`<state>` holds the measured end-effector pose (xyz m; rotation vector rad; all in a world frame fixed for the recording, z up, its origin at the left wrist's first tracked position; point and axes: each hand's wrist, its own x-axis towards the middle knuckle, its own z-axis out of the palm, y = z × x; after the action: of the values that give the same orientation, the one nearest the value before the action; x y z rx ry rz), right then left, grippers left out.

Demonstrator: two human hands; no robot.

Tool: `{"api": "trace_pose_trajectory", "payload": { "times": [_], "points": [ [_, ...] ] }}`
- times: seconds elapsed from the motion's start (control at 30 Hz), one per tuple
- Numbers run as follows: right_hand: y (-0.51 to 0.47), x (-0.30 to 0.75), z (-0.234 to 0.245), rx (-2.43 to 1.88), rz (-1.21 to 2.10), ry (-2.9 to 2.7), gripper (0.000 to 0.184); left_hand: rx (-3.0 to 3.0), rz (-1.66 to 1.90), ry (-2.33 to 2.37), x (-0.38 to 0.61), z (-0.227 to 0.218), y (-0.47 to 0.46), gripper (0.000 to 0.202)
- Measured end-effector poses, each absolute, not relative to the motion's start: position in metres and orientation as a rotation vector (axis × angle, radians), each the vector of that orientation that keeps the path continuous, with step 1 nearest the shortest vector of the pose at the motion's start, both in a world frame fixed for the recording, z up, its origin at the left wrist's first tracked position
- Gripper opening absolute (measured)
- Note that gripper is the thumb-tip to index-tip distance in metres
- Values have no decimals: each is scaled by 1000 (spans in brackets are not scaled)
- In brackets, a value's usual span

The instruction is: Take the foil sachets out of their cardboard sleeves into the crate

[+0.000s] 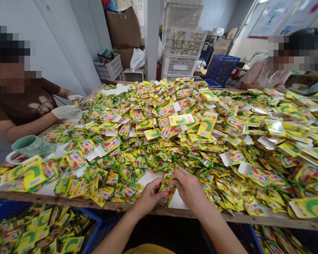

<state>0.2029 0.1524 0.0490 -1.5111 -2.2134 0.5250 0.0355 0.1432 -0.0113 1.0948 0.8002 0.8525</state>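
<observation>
Near the front edge of the table, my left hand (151, 195) is closed round a small yellow, green and red carton (167, 194), its thumb across the printed face. My right hand (187, 184) meets the upper part of that carton with bent fingers pressed together. What lies under those fingertips is hidden. Small shiny sachets (127, 190) in yellow and green lie to the left of my hands, and more yellow sachets (225, 190) are heaped on the right. Beyond my hands rises a large pile of flat cartons (172, 121), several with white end flaps standing out.
A green mug (33, 145) stands at the table's left side. Blue crates (94, 225) of packets sit below the front edge (116, 208). At left, a co-worker's gloved hands (66, 112) hold something small; another person (267, 72) sits far right. White crates (181, 58) are stacked behind.
</observation>
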Motion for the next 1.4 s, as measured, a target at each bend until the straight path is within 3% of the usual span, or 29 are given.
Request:
{"api": "trace_pose_trajectory", "payload": {
  "times": [0.13, 0.3, 0.47, 0.57, 0.67, 0.87, 1.27, 1.4],
  "points": [
    [147, 194, 49, -1318, 468, -2368, 23, 1086, 927, 834, 31, -12, 143, 34],
    [140, 193, 49, -1397, 554, -2378, 20, 1137, 890, 851, 29, -15, 140, 30],
    [129, 196, 34, -1457, 950, -1684, 14, 1042, 899, 804, 20, -8, 136, 33],
    [118, 191, 25, -1502, 1346, -1119, 21, 847, 858, 684, 17, -2, 136, 34],
    [113, 183, 22, -1471, 1591, -940, 19, 663, 809, 638, 19, 0, 138, 30],
    [122, 182, 26, -1422, 1267, -1222, 18, 803, 965, 892, 25, -4, 139, 25],
    [116, 189, 10, -1286, 1189, -1250, 12, 1524, 1170, 963, 25, -8, 139, 14],
    [112, 193, 11, -1267, 1171, -1305, 12, 1712, 1215, 907, 19, -12, 133, 22]
  ]
}}
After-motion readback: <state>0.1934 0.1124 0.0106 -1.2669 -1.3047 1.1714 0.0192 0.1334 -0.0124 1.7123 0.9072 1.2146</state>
